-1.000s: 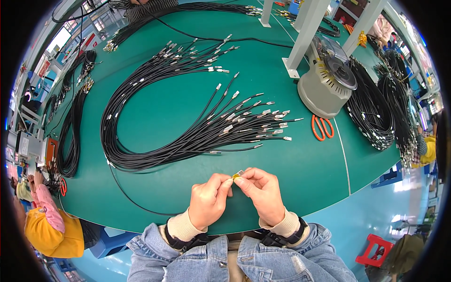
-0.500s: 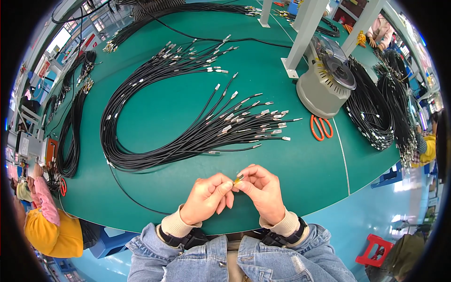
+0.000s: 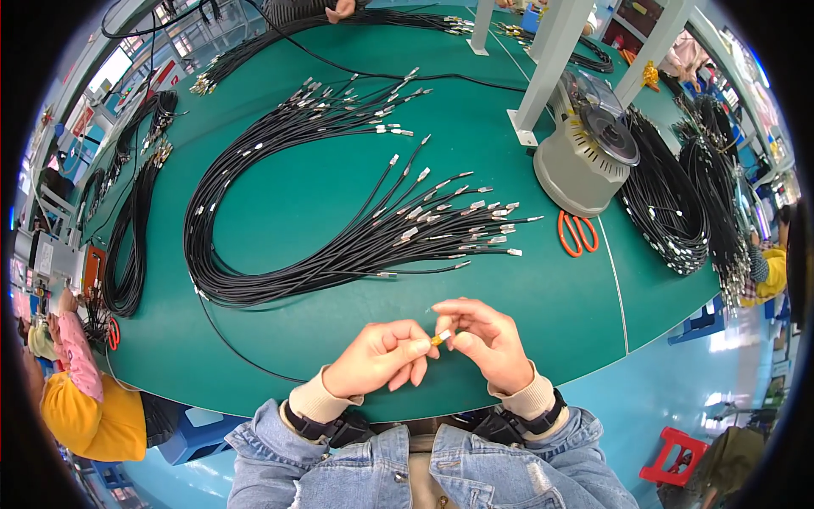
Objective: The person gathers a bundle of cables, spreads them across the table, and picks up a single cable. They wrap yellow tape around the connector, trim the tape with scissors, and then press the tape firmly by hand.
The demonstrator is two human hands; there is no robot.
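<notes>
My left hand (image 3: 381, 356) pinches a small gold-coloured cable connector (image 3: 439, 338) with a white tip between thumb and fingers, just above the near edge of the table. Beside the tip is my right hand (image 3: 487, 343), its fingers curved and apart; I see nothing held in it. A single black cable (image 3: 242, 353) runs from the bundle toward my left wrist, where it passes out of sight. Beyond my hands lies a big U-shaped bundle of black cables (image 3: 254, 287), with white-tagged ends fanned out to the right.
Orange-handled scissors (image 3: 577, 235) lie by a grey-beige machine (image 3: 578, 174) under a white metal post (image 3: 547, 76). More cable bundles (image 3: 666, 199) lie at right, left and the far edge. A co-worker's hand (image 3: 341, 10) shows at the back; other people sit at left and right.
My right hand has parted from the connector and shifted slightly right, fingers opening. My left hand keeps the connector, whose white tip now shows. A co-worker's hand has appeared at the far edge.
</notes>
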